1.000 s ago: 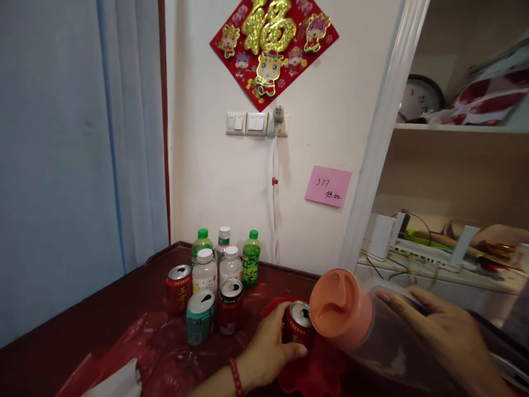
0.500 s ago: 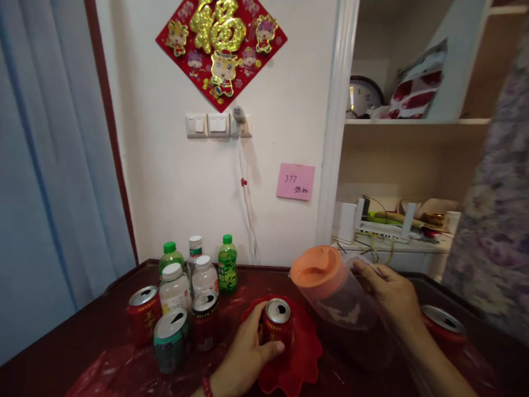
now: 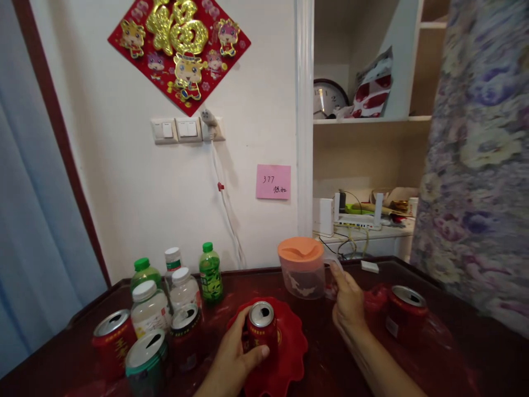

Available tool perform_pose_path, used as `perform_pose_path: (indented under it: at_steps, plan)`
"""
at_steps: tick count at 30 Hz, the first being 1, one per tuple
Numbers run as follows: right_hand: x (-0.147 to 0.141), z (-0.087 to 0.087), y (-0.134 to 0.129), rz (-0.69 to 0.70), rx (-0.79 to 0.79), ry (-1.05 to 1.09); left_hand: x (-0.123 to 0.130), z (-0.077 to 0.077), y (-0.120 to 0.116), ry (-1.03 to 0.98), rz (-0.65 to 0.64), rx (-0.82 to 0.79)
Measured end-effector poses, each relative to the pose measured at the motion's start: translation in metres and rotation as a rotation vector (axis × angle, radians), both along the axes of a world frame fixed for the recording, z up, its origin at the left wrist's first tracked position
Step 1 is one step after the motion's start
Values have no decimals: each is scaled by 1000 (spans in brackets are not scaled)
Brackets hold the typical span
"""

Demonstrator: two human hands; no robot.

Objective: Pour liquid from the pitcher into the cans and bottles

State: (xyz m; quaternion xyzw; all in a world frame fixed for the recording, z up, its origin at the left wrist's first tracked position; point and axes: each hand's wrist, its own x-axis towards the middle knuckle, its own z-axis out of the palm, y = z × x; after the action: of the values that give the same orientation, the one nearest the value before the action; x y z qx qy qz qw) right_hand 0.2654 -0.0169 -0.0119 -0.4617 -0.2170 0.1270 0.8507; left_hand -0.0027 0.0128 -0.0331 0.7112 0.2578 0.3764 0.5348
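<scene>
My left hand (image 3: 239, 355) is wrapped round a red drink can (image 3: 263, 326) with an opened top, which stands upright on a red scalloped plate (image 3: 294, 361). To the right, my right hand (image 3: 348, 300) grips the handle of a clear plastic pitcher (image 3: 303, 280) with an orange lid (image 3: 301, 250). The pitcher is upright near the back of the dark red table, behind and right of the plate. Whether its base touches the table I cannot tell for certain.
Left of the plate stand several cans, among them a green can (image 3: 146, 364), and several bottles, including a green drink bottle (image 3: 210, 273). Another red can (image 3: 407, 314) stands on the right, beyond my right wrist. A small white box (image 3: 369, 267) lies near the table's back edge.
My right hand has lowered the pitcher and brought it from tilted to upright. The left hand still holds the can on the plate. The view has turned to the right.
</scene>
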Motion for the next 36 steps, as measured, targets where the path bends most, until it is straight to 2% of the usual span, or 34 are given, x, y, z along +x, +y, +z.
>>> perform_pose_path:
  at_steps: [8, 11, 14, 18, 20, 23, 25, 27, 28, 30, 36]
  plan:
    - [12, -16, 3, -15, -38, -18, 2, 1, -3, -35, -25, -82]
    - [15, -18, 4, -104, -30, -63, 2, 0, -3, -46, 25, -83]
    - [18, -6, 0, -250, 20, -143, 2, 2, -2, -59, 72, -77]
    - [7, 32, -23, -368, 93, -352, 2, 12, -2, -65, 82, -90]
    - [-9, 53, -38, -276, 102, -503, 3, 18, -4, -62, 89, -72]
    - [-40, 76, -56, 81, -30, -767, 3, 24, -9, -52, 102, -10]
    - [-57, 84, -64, 361, -243, -959, 3, 26, -12, -40, 107, 35]
    - [-68, 87, -69, 543, -476, -1094, 4, 28, -16, -16, 106, 75]
    - [-71, 87, -71, 584, -564, -1130, 4, 29, -18, -4, 104, 97]
    - [-74, 87, -73, 609, -644, -1160, 5, 33, -22, 21, 99, 135]
    - [-75, 88, -78, 598, -646, -1235, 10, 38, -32, 85, 50, 117]
